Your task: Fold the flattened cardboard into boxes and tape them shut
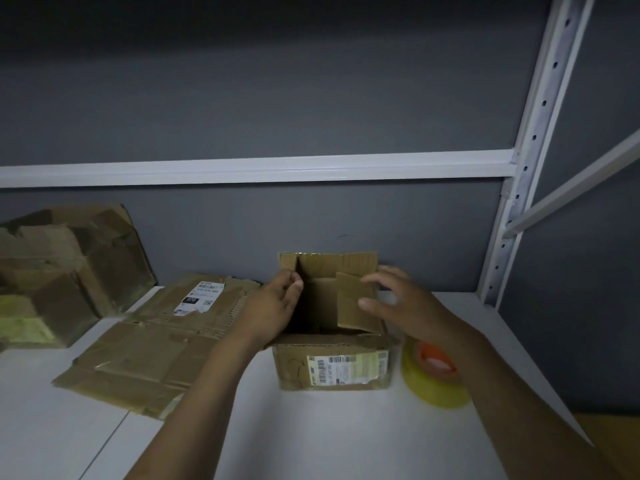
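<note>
A small brown cardboard box (332,367) with a shipping label on its front stands upright on the white shelf, its top open. My left hand (273,306) lies at the box's left top flap, fingers curled over its edge. My right hand (398,299) hovers over the right side with spread fingers, the fingertips at the right flap (353,299), which leans inward over the opening. The back flap stands upright. A roll of yellowish clear tape (433,379) with an orange core lies just right of the box, partly under my right forearm.
A flattened cardboard sheet (149,344) with a white label lies left of the box. Further left, more flattened cardboard (69,271) leans against the grey back wall. A white perforated shelf upright (512,216) rises at the right. The shelf surface (329,438) ends at right.
</note>
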